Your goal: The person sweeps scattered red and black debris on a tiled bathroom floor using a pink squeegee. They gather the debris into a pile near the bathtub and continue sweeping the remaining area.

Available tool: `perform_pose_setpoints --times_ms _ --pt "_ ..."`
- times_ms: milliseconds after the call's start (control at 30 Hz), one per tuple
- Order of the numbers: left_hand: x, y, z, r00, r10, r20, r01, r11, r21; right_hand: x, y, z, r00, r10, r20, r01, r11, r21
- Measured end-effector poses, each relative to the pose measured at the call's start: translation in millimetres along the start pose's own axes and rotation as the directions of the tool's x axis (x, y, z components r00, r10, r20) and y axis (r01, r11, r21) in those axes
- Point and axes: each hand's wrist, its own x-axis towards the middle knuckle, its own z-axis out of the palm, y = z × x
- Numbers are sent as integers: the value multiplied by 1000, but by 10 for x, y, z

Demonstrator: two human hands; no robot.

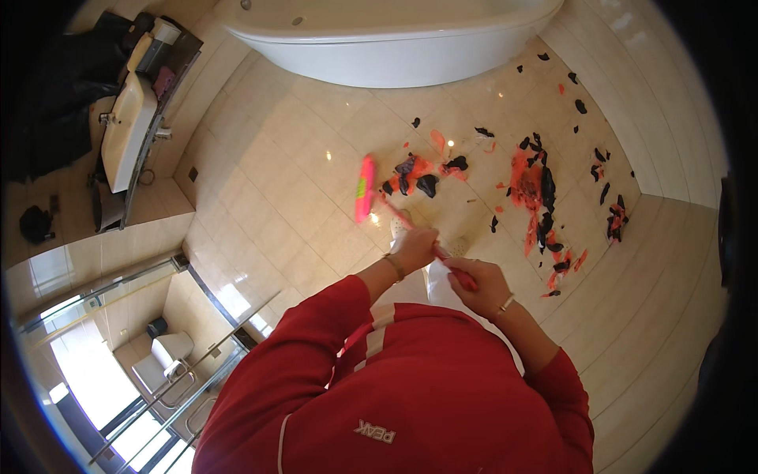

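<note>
And here are both hands on the broom. The left grip (417, 250) is wrapped around the pink-red handle (393, 211) at its middle stretch, fingers folded over it; the right grip (483, 286), behind it and to its right, is closed about the upper end, the tip poking out beside the fingers. The pink broom head (365, 189), with a yellow-green patch on its side, lies ahead of the left grip and a little to its left; whether its bristles press on the tiles cannot be told from here.

Look just to the right of that head: a loose cluster of black and red scraps (426, 186) lies on the tiled floor (276, 174), straight ahead of the left grip. Farther right, ahead of the right grip and to its right, comes a bigger, thicker heap (527, 189) in the same two colours, with stray bits trailing toward the wall. A pale shoe (459, 246) shows between the two grips, just beyond the handle.

Well ahead of both grips stands a white bathtub (395, 59). Far to the left of the left grip, there's a washbasin (126, 142); to the left and behind it, a white toilet (172, 347).
</note>
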Motion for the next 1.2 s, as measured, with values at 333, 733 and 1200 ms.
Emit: perform_pose_setpoints --times_ms 333,733,1200 --pt "339 1317 -187 989 134 60 -135 991 10 -711 -351 -833 983 -70 -172 61 996 -61" --pt "531 621 737 987 120 110 -122 992 17 -690 680 -555 967 96 -235 -54 983 177" --pt "626 1651 281 970 216 112 -222 974 40 -1104 129 -1075 942 21 -334 -12 999 31"
